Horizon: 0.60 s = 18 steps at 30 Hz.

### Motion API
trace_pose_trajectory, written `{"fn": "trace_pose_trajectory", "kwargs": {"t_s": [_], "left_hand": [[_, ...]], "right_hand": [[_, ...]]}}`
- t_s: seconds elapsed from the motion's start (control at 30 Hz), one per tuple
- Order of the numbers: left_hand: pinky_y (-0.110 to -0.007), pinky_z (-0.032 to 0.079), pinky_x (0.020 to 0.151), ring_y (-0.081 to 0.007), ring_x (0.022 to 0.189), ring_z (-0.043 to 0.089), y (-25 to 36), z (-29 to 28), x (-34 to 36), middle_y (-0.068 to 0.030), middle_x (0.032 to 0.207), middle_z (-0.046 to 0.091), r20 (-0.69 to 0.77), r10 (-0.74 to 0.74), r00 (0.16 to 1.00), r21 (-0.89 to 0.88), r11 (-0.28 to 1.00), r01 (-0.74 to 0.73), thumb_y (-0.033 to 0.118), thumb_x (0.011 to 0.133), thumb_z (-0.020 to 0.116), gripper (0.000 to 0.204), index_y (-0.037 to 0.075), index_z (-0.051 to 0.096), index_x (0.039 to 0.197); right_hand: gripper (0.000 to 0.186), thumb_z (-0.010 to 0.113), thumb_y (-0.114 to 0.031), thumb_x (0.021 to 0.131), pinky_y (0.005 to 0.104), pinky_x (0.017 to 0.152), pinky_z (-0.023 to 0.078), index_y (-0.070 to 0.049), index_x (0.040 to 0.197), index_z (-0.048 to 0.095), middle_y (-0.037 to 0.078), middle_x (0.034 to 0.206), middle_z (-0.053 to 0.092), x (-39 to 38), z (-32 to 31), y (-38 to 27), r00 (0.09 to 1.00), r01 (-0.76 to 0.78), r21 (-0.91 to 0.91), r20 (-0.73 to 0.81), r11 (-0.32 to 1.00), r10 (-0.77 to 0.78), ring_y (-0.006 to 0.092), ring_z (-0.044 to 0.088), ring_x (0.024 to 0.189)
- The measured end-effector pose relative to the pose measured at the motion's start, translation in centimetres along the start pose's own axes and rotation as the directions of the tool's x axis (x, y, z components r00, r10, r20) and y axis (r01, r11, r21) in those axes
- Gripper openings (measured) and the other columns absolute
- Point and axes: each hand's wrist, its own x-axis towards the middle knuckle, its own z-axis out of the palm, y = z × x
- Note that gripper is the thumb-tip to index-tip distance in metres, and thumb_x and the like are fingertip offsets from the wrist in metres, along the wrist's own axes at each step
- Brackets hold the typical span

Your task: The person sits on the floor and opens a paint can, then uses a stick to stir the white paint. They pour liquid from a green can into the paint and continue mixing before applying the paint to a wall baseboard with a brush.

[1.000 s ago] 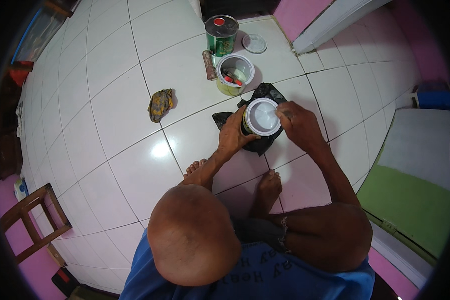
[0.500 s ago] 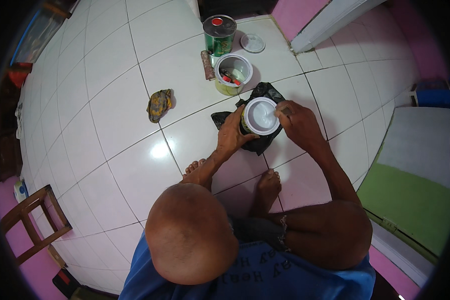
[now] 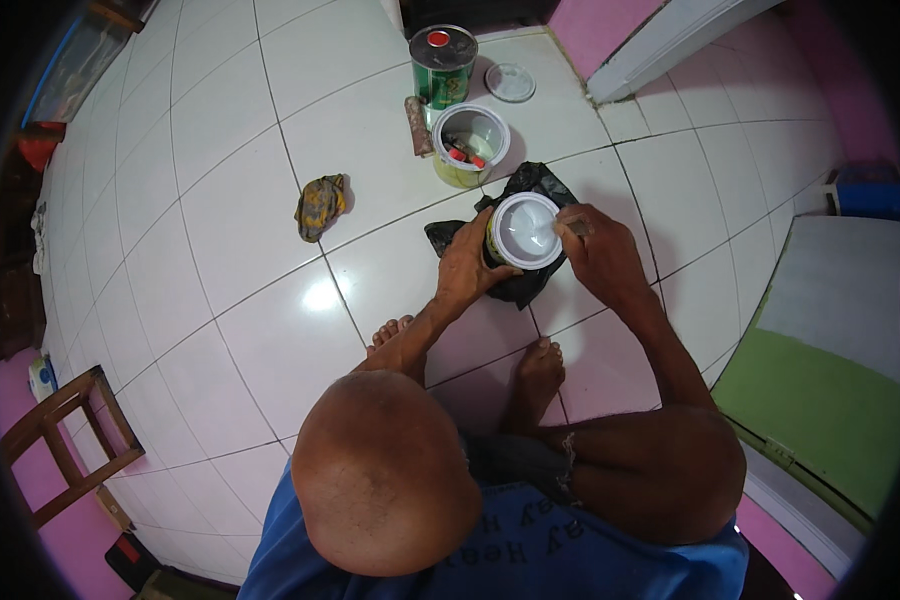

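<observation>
My left hand is wrapped round the left side of a small tub of white paint, which rests on a crumpled black plastic bag. At the tub's right rim, my right hand is closed on a stick-like stirrer, its lower end in the paint. Behind the tub stands a yellow pail with red-handled items in it. A paint roller lies left of that pail.
A green tin and a round lid sit at the back. A stained cloth lies left. A door jamb is at back right, a green-and-white panel at right, a wooden frame at lower left, on the tiled floor.
Little differs. The white paint's surface shows shifting swirls as my right hand and the stirrer move slightly; my left hand stays on the tub.
</observation>
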Motion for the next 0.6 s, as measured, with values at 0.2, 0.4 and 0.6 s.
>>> {"fn": "trace_pose_trajectory", "kwargs": {"t_s": [0.2,0.4,0.6], "left_hand": [[-0.047,0.046,0.109,-0.0391,0.131,0.054,-0.6,0.5,0.1,-0.0219,0.139,0.057,-0.050,0.052,0.997,0.017,0.999,-0.051,0.031,0.064,0.096,0.112,0.005,0.037,0.156],[-0.047,0.045,0.110,-0.0387,0.131,0.053,-0.1,0.1,0.3,-0.0206,0.142,0.056,0.047,-0.023,0.999,-0.001,1.000,0.023,0.033,0.064,0.096,0.113,0.005,0.036,0.156],[-0.047,0.045,0.110,-0.0389,0.130,0.054,-0.5,0.5,0.1,-0.0213,0.140,0.057,-0.020,-0.005,1.000,0.015,1.000,0.006,0.032,0.064,0.096,0.112,0.006,0.038,0.156]], "right_hand": [[0.017,0.065,-0.012,0.095,0.0432,0.076,0.058,0.002,0.103,0.069,0.016,0.104,0.071,0.6,1.5,0.9,0.974,0.210,0.102,-0.113,0.972,-0.198,0.0336,0.072,0.086],[0.017,0.065,-0.011,0.094,0.0428,0.075,0.058,0.003,0.103,0.068,0.018,0.104,0.073,0.8,0.0,1.2,0.987,0.122,-0.066,-0.100,0.990,-0.128,0.0344,0.072,0.087],[0.018,0.064,-0.012,0.095,0.0412,0.076,0.058,0.003,0.105,0.068,0.019,0.104,0.074,0.2,1.2,0.4,0.998,0.054,0.203,-0.030,0.978,-0.049,0.0351,0.072,0.090]]}}
